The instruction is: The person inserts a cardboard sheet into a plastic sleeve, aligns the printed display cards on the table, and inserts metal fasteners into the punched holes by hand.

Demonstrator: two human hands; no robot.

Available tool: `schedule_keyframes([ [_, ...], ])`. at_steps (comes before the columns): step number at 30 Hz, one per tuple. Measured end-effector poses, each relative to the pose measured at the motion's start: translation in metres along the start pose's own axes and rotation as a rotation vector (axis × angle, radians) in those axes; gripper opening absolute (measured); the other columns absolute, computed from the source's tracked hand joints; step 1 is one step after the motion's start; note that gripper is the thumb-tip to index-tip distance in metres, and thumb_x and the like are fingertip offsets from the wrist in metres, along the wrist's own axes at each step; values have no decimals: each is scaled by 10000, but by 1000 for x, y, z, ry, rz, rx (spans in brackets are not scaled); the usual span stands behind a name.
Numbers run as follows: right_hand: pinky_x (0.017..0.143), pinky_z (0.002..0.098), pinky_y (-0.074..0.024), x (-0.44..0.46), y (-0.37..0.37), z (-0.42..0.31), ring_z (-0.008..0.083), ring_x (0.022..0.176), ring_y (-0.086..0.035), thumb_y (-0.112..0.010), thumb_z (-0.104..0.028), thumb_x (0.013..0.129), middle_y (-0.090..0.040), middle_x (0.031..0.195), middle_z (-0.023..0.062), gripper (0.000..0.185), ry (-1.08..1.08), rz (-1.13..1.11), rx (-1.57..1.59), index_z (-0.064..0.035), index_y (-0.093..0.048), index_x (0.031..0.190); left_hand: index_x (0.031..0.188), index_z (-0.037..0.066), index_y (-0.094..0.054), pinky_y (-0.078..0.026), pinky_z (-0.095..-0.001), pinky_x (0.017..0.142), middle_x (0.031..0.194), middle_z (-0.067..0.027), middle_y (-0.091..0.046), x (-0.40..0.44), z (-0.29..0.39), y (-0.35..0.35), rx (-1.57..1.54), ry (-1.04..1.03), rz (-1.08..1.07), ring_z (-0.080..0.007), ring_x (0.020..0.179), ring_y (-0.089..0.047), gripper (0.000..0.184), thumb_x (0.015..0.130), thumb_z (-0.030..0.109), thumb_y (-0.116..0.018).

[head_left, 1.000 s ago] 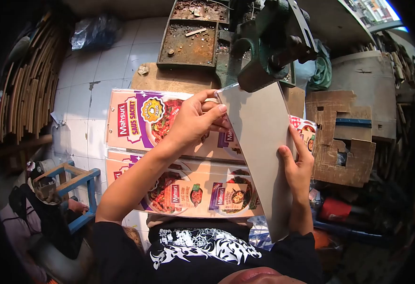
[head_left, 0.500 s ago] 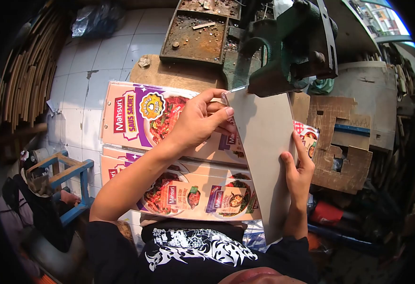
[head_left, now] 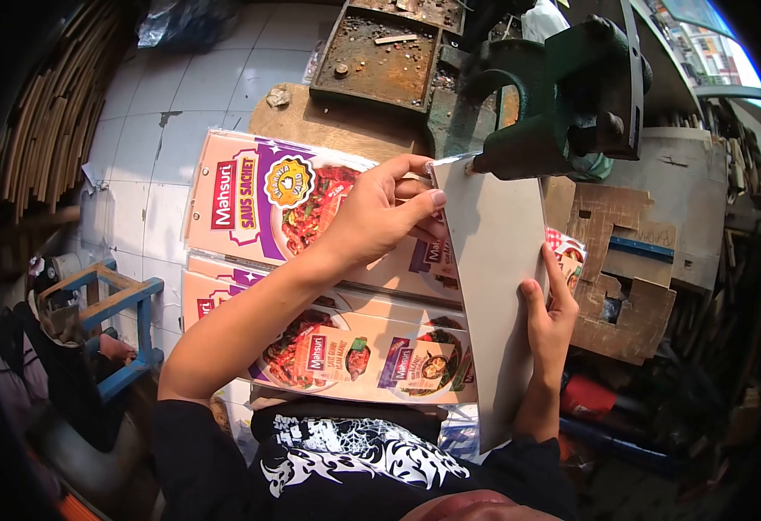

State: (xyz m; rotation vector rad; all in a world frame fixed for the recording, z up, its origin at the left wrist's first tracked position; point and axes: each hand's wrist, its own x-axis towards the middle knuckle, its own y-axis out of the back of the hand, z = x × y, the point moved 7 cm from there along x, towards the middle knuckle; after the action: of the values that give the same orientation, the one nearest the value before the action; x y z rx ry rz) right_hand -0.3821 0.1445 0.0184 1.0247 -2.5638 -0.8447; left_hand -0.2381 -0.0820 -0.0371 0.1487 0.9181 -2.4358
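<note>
A long board with a plain grey back (head_left: pixel 498 260) is held up by both my hands. My left hand (head_left: pixel 385 213) is closed on its far left edge near the corner, thumb on the grey side. My right hand (head_left: pixel 552 323) grips the right edge, thumb on the grey face and fingers along the edge. The board's far end is at the lower part of a green metal press (head_left: pixel 537 108); whether they touch is unclear. Under my left forearm lie printed Mahsuri sauce display boards, one farther off (head_left: pixel 254 204) and one nearer (head_left: pixel 359 356).
A rusty divided metal tray (head_left: pixel 376 65) with small bits sits beyond the boards on a wooden surface (head_left: pixel 311 117). Cut brown cardboard (head_left: pixel 628 304) lies to the right. A blue-framed stool (head_left: pixel 142 317) stands at left on the tiled floor, below stacked strips (head_left: pixel 46 113).
The view has turned slightly, so the press and tray appear farther right. Both hands keep their hold on the grey-backed board, which stays at the press.
</note>
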Motion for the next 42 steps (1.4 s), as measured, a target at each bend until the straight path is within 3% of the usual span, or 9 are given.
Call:
schedule_keyframes([
  [13,1015,341,-495,0,0,-5,209,1131,-685,-739,-87,933,-715,1267,199,504,12,-6,-67,7,-605,1409,1168,-45,-605,-649,-316,745,996,-130,-727,0,-1,1,31,16,-31,-190,817,-756,236,1047,157,-600],
  [16,1013,336,-497,-1,1,-7,202,1135,-684,-748,-89,928,-715,1270,199,507,8,-9,-69,4,-608,1407,1168,-32,-613,-627,-277,694,1008,-128,-735,0,-1,1,51,4,-23,-181,820,-760,234,1048,169,-599],
  [19,1018,330,-494,1,1,-7,196,1141,-680,-751,-89,927,-713,1276,198,511,31,-14,-74,4,-606,1408,1172,-8,-607,-616,-264,738,1005,-119,-731,-1,-2,2,85,32,-23,-168,817,-755,244,1040,198,-616],
  [25,1029,322,-488,0,2,-9,186,1156,-673,-748,-86,932,-709,1288,194,508,37,-18,-82,4,-603,1411,1165,-4,-606,-602,-236,709,996,-115,-734,1,-4,3,115,26,-18,-147,833,-747,241,1044,204,-615],
  [40,998,345,-504,-5,2,-9,240,1124,-704,-763,-125,924,-716,1252,220,512,40,-5,-122,10,-614,1395,1158,-37,-607,-621,-267,734,991,-125,-730,-1,0,2,92,39,-15,-175,832,-757,243,1042,176,-611],
  [41,1003,346,-502,-3,3,-11,240,1139,-698,-763,-127,925,-714,1256,220,515,21,-7,-111,10,-611,1398,1164,20,-622,-512,-183,550,963,-76,-739,4,-8,4,69,-22,-51,-121,819,-753,242,1043,230,-615],
  [42,1003,346,-502,-2,4,-12,240,1139,-698,-763,-127,925,-714,1256,220,515,33,-2,-112,10,-611,1398,1164,20,-622,-512,-183,550,963,-76,-739,3,-4,2,70,-34,-54,-121,819,-753,242,1043,230,-615],
])
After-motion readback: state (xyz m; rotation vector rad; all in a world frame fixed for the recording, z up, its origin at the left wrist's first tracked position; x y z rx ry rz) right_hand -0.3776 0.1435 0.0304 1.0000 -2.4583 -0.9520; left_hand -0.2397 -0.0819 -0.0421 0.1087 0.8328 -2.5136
